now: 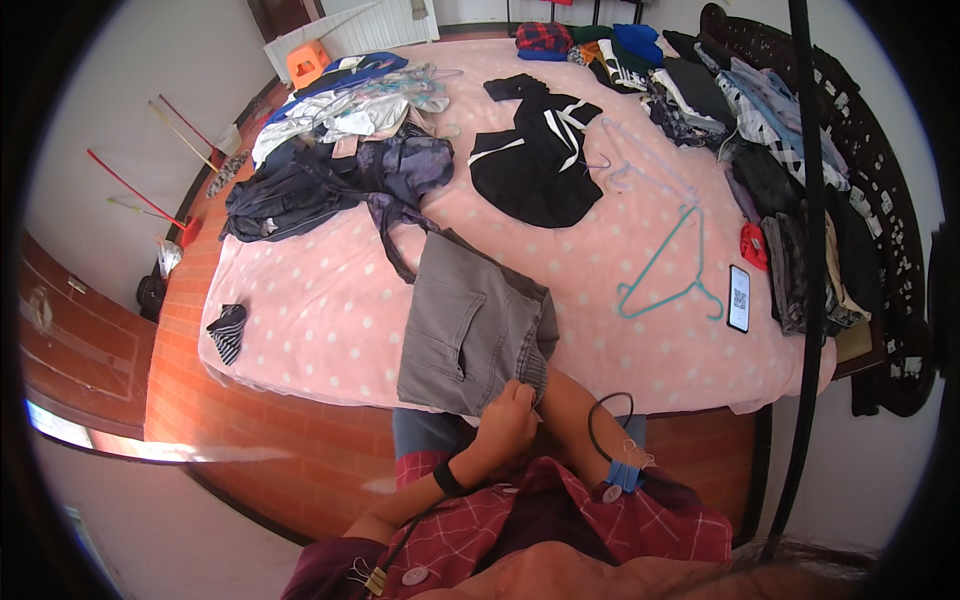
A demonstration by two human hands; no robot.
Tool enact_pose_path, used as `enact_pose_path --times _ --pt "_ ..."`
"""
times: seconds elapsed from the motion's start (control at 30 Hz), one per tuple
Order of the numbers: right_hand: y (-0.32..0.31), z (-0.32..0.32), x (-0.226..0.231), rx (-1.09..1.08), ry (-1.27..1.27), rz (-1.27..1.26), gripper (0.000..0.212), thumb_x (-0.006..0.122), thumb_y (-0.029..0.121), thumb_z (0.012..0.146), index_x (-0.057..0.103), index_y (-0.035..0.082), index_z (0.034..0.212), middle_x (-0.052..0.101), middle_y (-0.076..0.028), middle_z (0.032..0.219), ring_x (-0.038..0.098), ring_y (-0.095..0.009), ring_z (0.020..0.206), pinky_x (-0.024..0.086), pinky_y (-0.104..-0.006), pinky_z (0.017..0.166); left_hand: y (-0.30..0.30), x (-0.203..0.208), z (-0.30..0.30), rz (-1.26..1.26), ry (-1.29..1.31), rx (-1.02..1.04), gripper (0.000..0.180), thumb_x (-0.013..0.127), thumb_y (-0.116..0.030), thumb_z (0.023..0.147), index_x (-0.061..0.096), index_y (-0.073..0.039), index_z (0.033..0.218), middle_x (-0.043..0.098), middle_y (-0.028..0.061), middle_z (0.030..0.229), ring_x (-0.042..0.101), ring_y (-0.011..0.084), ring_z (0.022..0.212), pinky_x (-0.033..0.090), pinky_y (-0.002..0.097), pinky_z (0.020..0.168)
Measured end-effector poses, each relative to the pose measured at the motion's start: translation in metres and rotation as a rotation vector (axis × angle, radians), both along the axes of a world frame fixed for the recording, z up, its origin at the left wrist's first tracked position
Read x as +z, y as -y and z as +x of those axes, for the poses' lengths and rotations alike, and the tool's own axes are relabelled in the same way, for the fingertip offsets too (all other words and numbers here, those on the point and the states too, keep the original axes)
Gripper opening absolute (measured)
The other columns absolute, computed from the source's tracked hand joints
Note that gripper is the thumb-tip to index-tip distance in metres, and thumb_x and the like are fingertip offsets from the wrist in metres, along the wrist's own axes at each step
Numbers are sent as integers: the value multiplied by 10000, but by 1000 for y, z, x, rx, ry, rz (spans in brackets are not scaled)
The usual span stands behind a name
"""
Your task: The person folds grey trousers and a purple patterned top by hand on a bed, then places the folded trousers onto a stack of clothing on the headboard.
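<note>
Grey pants with a back pocket lie bunched at the near edge of the bed, right in front of me. My left hand is closed on their gathered waistband. My right forearm runs up to the same waistband, and the hand itself is hidden in or behind the cloth. Just beyond the pants lies a dark patterned garment with a long strip trailing toward them. A black top with white stripes is spread out farther off.
On the pink dotted bed lie a teal hanger, a phone, a striped cloth and a heap of light clothes. Folded clothes line the right side. A black cord hangs at the right. An orange stool stands beyond.
</note>
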State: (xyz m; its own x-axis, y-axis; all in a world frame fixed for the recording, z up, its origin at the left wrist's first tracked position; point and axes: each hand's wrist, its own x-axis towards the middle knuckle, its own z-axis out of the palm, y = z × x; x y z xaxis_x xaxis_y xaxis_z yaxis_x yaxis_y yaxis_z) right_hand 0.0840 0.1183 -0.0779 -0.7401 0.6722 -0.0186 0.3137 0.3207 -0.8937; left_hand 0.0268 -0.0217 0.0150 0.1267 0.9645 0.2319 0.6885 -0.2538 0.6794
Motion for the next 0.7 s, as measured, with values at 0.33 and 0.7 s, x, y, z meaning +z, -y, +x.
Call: enact_pose_path --times 0.33,0.7 --pt "25 66 0 -18 46 33 301 594 116 768 573 -14 1039 610 -185 990 553 -265 917 446 -360 818 -57 10 -21 268 123 222 159 549 -1 684 484 -41 823 515 161 773 535 378 641 445 451 552" --pt "17 84 -2 -13 47 42 311 595 126 772 569 -12 1049 607 -182 996 550 -267 927 444 -359 824 -44 7 -10 157 150 73 173 562 -10 684 496 -51 838 520 133 788 554 358 638 468 435 555"
